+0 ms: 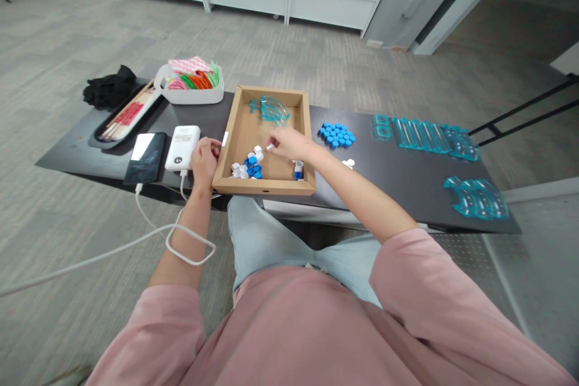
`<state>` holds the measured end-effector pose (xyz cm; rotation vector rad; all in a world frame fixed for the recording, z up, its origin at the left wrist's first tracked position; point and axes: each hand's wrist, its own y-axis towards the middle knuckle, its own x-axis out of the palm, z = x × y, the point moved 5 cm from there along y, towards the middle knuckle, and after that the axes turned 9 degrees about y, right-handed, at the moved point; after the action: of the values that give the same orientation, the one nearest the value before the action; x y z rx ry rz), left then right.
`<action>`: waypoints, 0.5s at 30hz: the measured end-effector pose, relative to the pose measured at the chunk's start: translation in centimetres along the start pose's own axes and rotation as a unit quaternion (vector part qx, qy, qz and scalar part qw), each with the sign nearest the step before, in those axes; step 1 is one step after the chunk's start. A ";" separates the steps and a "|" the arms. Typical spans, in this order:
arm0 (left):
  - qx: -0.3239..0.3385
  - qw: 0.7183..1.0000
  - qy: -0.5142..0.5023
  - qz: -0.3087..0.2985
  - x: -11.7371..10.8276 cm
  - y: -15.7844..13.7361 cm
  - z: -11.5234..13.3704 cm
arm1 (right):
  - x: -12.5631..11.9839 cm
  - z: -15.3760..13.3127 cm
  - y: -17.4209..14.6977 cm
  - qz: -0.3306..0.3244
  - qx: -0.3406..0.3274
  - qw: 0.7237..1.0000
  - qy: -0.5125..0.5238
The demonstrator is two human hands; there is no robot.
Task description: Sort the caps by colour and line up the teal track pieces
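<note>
My right hand (pixel 287 143) is over the cardboard box (pixel 263 188), its fingers pinched on a small white piece (pixel 270 146). Against the box's left wall rests my left hand (pixel 205 160), fingers curled at the edge. Inside the box, white hexagonal pieces (pixel 239 171) and blue hexagonal pieces (pixel 254 170) lie in a pile at the front left. Clear teal curved plastic parts (pixel 274 110) sit at the back of the box. A blue and white piece (pixel 298 170) is in the front right corner.
On the black table (pixel 389 187), right of the box, are blue hexagonal pieces (pixel 336 135), white pieces (pixel 348 163), teal tracks (pixel 420 136) and curved tracks (pixel 477 199). To the left lie a power bank (pixel 182 146), a phone (pixel 145 158), a white basket (pixel 194 95) and a black tray (pixel 106 143). A cable crosses my left forearm.
</note>
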<state>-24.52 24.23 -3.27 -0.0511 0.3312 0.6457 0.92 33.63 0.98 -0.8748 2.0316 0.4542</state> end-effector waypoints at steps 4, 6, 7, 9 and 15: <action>0.008 1.000 -0.008 0.002 0.0 0.0 0.1 | -6.6 3.4 -6.1 0.144 0.000 0.981 0.128; 0.009 1.000 -0.003 0.002 0.0 0.1 0.1 | -9.7 5.7 -10.8 0.207 0.027 0.967 0.148; 0.008 1.000 0.001 0.001 0.0 0.1 0.0 | -10.8 7.0 -13.3 0.234 0.048 0.960 0.146; 0.005 1.000 0.009 0.001 0.0 0.2 0.1 | -11.9 9.6 -18.1 0.273 0.095 0.947 0.137; -0.006 1.000 0.018 0.010 -0.1 0.0 0.8 | -7.4 14.9 -26.3 0.276 0.190 0.930 0.149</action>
<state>-24.34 24.26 -2.44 -0.0719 0.3626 0.6666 31.34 27.39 -1.33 -0.1260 2.5349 0.2150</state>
